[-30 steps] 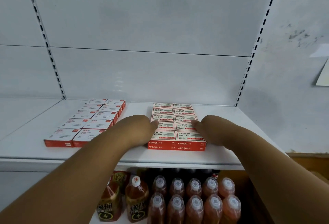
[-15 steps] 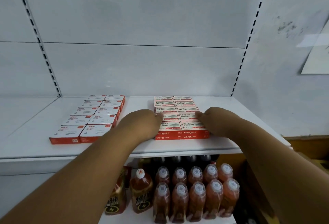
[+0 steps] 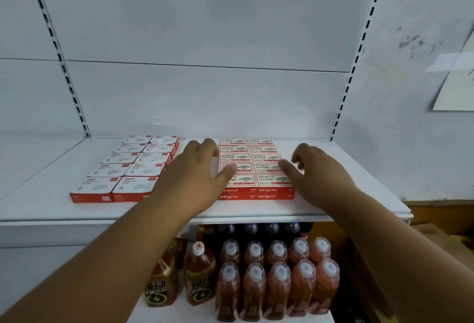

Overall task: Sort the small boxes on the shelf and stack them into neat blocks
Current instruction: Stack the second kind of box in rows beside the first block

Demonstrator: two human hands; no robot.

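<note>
The red staple-box block lies between your left hand and right hand, both with fingers spread loosely, gripping nothing.

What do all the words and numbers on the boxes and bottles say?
"wengu": red front of the right box block, twice in each of two rows.
"24/6": tops of those boxes; the other print is too blurred.
Left box block: too small to read.
Dark bottles: Chinese label, too blurred.
</note>
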